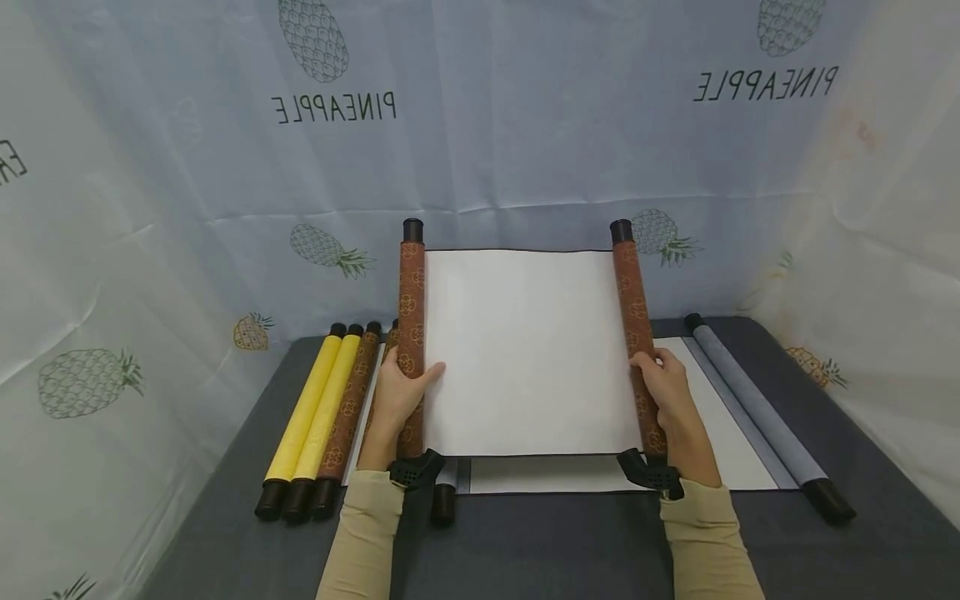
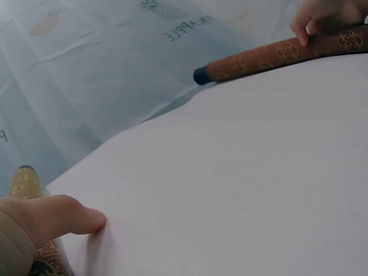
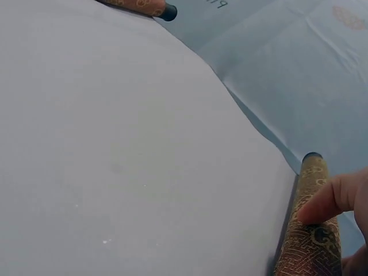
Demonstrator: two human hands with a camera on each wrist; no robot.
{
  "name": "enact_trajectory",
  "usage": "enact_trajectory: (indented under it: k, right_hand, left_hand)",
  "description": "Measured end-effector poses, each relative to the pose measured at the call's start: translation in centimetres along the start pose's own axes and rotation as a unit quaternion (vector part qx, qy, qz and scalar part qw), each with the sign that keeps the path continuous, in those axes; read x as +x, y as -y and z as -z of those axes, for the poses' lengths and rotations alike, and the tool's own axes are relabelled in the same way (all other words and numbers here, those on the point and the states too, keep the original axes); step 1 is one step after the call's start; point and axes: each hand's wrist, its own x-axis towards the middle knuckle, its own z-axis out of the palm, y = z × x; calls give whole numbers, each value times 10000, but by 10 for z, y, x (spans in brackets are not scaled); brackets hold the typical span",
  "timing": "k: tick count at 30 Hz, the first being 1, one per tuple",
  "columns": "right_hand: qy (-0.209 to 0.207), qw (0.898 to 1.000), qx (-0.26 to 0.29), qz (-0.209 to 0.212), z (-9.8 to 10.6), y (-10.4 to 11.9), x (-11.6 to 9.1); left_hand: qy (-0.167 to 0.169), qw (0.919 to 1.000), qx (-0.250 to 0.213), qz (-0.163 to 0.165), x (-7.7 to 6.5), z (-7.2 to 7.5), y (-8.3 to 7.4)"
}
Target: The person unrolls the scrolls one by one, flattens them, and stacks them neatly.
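Observation:
A brown patterned scroll with black end caps is held partly unrolled, its white sheet (image 1: pixel 528 350) spread between two upright rollers. My left hand (image 1: pixel 399 390) grips the left roller (image 1: pixel 412 300), and its thumb lies over the sheet's edge, as the left wrist view also shows. On the other side, my right hand (image 1: pixel 666 385) holds the right roller (image 1: pixel 632 292) with fingers around its lower half. Behind and below the raised scroll, a grey scroll (image 1: pixel 757 400) lies partly unrolled on the table, much of its white sheet hidden.
Two yellow scrolls (image 1: pixel 311 408) and a brown scroll (image 1: pixel 351 404) lie side by side at the left of the dark tabletop (image 1: pixel 547 542). Another brown roller is mostly hidden behind my left hand. A pineapple-printed curtain (image 1: pixel 517 108) hangs behind and at both sides.

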Motion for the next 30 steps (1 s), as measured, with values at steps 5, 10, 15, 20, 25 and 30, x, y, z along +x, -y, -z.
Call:
enact_trajectory:
  k: [5,10,15,20,25,30]
  right_hand:
    - [-55,9999,-160,28,0,1,-2]
    - [63,9986,-492,167,2,0,-3]
    - [105,9973,-713,139,5,-2,-3]
    - [155,9963,-822,197,7,-3,-3]
    - [85,9966,-788,204,8,-4,-2]
    - [35,9968,-755,267,10,-5,-1]
  left_hand:
    - [37,9998,-184,-43,1,1,0]
    - [-4,9998,-182,-98,0,5,1]
    - [-65,9999,-80,-65,1,8,2]
    - [-78,9999,-7,147,3,10,4]
    - [-89,9998,-152,31,4,11,6]
    - [-65,9995,-303,-78,3,13,6]
